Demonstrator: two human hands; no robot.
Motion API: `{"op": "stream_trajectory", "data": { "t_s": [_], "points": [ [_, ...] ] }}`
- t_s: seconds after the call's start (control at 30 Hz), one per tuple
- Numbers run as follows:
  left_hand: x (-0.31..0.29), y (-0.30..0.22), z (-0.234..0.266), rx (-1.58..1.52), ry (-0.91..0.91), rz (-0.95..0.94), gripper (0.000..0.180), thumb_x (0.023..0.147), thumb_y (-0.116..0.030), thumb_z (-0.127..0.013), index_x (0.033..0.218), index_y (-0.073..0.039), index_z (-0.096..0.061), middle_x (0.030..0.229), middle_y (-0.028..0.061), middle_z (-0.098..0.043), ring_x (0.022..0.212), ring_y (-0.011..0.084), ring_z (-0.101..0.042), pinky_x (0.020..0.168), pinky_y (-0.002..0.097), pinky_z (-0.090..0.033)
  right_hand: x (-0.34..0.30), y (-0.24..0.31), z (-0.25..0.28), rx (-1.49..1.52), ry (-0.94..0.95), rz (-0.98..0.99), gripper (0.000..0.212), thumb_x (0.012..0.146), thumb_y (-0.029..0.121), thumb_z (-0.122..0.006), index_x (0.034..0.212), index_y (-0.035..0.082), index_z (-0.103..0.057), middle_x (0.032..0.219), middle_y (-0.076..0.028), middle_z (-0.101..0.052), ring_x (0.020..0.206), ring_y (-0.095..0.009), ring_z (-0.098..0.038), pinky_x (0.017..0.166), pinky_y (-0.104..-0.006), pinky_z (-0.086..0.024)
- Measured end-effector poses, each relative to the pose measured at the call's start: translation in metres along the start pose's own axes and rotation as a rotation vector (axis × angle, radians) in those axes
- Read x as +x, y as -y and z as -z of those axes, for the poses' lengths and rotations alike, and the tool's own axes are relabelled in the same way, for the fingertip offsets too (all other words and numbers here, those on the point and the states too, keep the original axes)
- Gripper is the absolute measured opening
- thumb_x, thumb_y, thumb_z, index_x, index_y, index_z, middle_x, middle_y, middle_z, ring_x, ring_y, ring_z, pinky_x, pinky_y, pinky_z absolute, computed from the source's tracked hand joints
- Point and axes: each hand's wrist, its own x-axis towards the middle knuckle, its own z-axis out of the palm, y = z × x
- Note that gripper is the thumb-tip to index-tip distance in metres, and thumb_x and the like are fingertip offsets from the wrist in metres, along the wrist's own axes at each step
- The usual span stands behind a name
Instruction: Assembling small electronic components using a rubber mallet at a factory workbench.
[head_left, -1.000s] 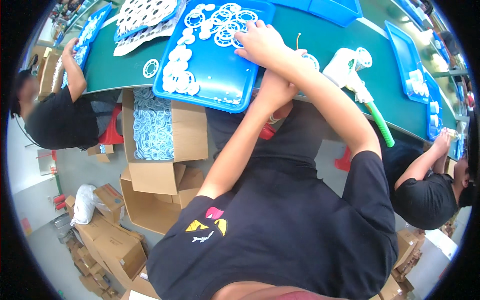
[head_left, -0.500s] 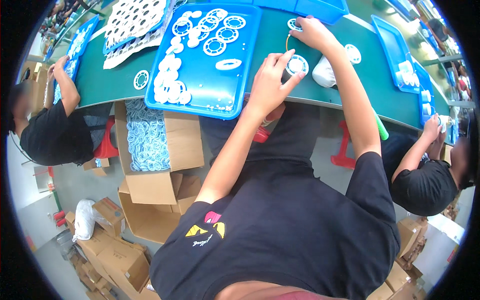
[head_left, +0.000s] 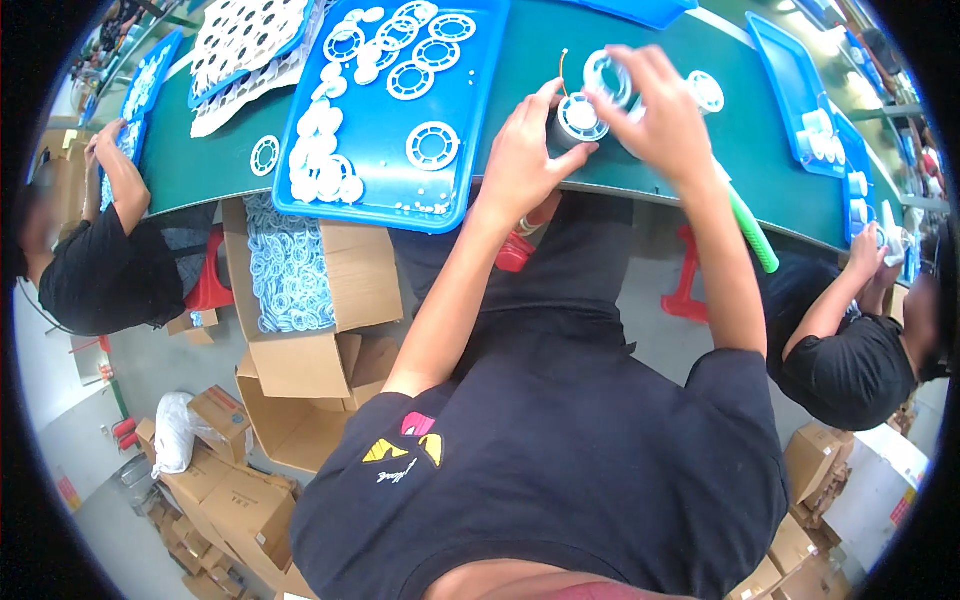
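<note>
Near the table's front edge, my left hand (head_left: 522, 155) is closed round a short dark-sided cylindrical part (head_left: 580, 118). A white spoked disc tops this part, and a thin orange wire (head_left: 563, 72) rises beside it. Just above and to the right, my right hand (head_left: 665, 115) pinches a white ring (head_left: 607, 80) between thumb and fingers. The ring is tilted, close to the cylindrical part; whether they touch I cannot tell. To the left, a blue tray (head_left: 385, 195) holds several white spoked rings and small white round pieces. One spoked ring (head_left: 432, 147) lies flat by itself at the tray's right side.
A single ring (head_left: 265, 156) lies left of the tray, beside stacked perforated white sheets (head_left: 245, 45). Another disc (head_left: 706, 92) and a green handle (head_left: 750, 230) are at right. Below stands a carton (head_left: 365, 275) of pale blue rings. Co-workers sit at both sides.
My right hand has come nearer with the white ring, toward the cylindrical part in my left hand. The lone ring in the tray, tilted before, now lies flat. The view has shifted slightly.
</note>
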Motion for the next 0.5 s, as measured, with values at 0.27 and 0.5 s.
{"op": "stream_trajectory", "data": {
  "t_s": [0.27, 0.5],
  "points": [
    [0.001, -0.005, -0.012, 0.06, -0.043, -0.018, 0.071, 0.078, -0.013, -0.085, 0.14, -0.003, -0.052, 0.124, 0.0197, -0.065, 0.114, 0.0374, -0.067, 0.097, 0.045, -0.055, -0.027, 0.027, -0.02, -0.222, -0.028, 0.002, 0.05, 0.086, 0.04, -0.081, 0.11, -0.002, -0.069, 0.102, -0.016, -0.06, 0.096, -0.032, -0.064, 0.079, -0.0415, -0.056],
    [0.0, -0.005, -0.014, 0.107, -0.087, -0.062, 0.063, 0.078, -0.011, -0.085, 0.134, -0.005, -0.056, 0.12, 0.019, -0.066, 0.113, 0.0381, -0.067, 0.093, 0.0447, -0.056, -0.031, 0.037, -0.021, -0.285, -0.038, -0.123, 0.052, 0.089, 0.045, -0.079, 0.101, -0.005, -0.067, 0.095, -0.018, -0.062, 0.083, -0.033, -0.069, 0.066, -0.0404, -0.057]
  ]
}}
